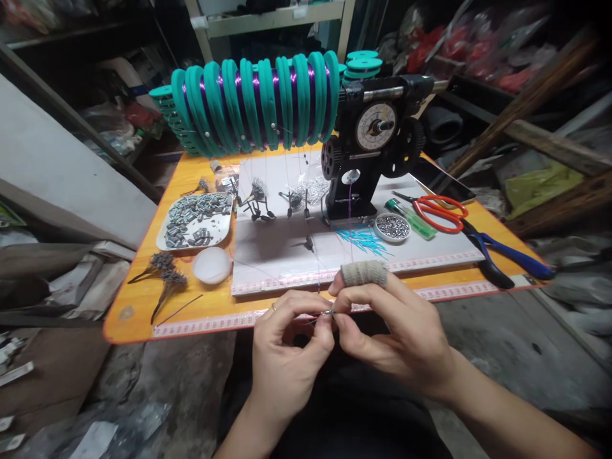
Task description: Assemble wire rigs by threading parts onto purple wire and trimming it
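Just past the near edge of the table, my left hand (290, 347) pinches a small shiny metal piece (327, 312) between thumb and forefinger. Thin line trails from it. My right hand (394, 325) pinches the other end of that piece, its fingertips nearly touching those of the left. A grey knit sleeve (364, 273) covers one raised right finger. Purple line runs from the black winding machine (354, 185) toward my hands. Teal spools (258, 105) wound with purple line sit in a row on its shaft. What lies inside the pinch is partly hidden.
A white tray of grey metal weights (222, 231), a white bowl (212, 266) and dark wire bundles (165, 271) lie left. On the right are a dish of small metal parts (392, 227), orange-handled scissors (440, 213) and blue-handled pliers (516, 255). Cyan strips (363, 241) lie mid-board.
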Demonstrator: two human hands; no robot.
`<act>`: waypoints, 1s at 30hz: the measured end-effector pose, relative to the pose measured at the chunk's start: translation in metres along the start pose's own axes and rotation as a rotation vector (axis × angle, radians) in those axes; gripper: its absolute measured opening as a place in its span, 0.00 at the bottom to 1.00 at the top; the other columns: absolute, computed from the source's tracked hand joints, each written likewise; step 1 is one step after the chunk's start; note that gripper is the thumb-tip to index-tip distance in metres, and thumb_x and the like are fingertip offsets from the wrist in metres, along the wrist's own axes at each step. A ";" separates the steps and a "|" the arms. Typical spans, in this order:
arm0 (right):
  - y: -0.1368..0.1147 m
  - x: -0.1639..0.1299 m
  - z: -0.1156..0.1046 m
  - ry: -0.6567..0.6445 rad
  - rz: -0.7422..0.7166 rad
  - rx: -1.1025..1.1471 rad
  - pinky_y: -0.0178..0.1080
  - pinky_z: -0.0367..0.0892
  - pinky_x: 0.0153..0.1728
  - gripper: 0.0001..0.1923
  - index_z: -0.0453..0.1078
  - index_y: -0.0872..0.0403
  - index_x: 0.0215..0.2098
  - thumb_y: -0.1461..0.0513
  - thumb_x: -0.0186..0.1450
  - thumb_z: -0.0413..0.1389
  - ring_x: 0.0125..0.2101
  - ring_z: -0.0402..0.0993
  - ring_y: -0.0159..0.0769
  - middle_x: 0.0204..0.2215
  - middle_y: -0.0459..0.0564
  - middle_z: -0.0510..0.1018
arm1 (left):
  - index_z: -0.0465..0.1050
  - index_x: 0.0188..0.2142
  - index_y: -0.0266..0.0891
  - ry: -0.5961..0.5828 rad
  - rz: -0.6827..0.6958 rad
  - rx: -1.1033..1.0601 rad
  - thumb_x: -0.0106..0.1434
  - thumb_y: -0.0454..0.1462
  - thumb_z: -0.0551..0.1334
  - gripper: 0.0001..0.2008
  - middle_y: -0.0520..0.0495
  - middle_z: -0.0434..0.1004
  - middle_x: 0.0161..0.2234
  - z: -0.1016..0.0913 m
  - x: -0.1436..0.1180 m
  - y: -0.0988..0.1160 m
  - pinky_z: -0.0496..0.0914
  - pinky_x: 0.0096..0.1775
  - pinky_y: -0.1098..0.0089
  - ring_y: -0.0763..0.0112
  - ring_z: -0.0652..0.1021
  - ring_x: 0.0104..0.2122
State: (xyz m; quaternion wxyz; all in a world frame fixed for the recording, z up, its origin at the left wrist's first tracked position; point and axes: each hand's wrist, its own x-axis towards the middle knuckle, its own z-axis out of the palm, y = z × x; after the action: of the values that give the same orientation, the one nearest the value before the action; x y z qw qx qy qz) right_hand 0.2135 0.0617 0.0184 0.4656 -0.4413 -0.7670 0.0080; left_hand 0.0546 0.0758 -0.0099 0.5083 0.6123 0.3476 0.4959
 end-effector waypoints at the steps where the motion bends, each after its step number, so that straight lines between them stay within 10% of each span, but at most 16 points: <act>1: 0.000 0.000 0.000 -0.009 -0.005 0.004 0.36 0.67 0.33 0.03 0.68 0.58 0.36 0.70 0.63 0.56 0.29 0.68 0.30 0.27 0.46 0.75 | 0.76 0.37 0.44 0.002 0.004 0.000 0.63 0.30 0.63 0.07 0.51 0.77 0.36 0.000 0.000 0.000 0.72 0.31 0.79 0.75 0.78 0.34; 7: 0.005 -0.004 0.001 -0.105 -0.003 0.003 0.41 0.70 0.33 0.02 0.68 0.59 0.36 0.69 0.66 0.54 0.31 0.71 0.36 0.31 0.52 0.76 | 0.79 0.40 0.49 0.079 -0.021 -0.069 0.63 0.29 0.64 0.12 0.56 0.80 0.35 0.003 -0.004 -0.004 0.73 0.27 0.83 0.84 0.76 0.23; 12: 0.005 -0.005 0.005 -0.089 -0.156 -0.156 0.50 0.72 0.43 0.04 0.70 0.63 0.38 0.71 0.64 0.56 0.35 0.72 0.41 0.32 0.58 0.76 | 0.80 0.42 0.51 0.166 0.002 0.037 0.59 0.29 0.68 0.15 0.56 0.83 0.39 0.004 -0.006 -0.004 0.74 0.44 0.81 0.78 0.81 0.39; 30: 0.001 -0.007 0.005 -0.021 -0.181 -0.218 0.51 0.74 0.43 0.06 0.70 0.61 0.38 0.73 0.62 0.58 0.36 0.75 0.43 0.30 0.57 0.77 | 0.72 0.36 0.41 0.226 0.086 0.135 0.67 0.30 0.59 0.06 0.51 0.76 0.35 -0.001 -0.007 -0.010 0.74 0.39 0.71 0.72 0.78 0.36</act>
State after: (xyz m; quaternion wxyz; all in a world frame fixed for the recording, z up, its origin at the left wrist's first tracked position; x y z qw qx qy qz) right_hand 0.2117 0.0592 0.0106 0.4058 -0.4184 -0.8046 -0.1129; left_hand 0.0529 0.0716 -0.0213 0.4019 0.5997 0.4084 0.5586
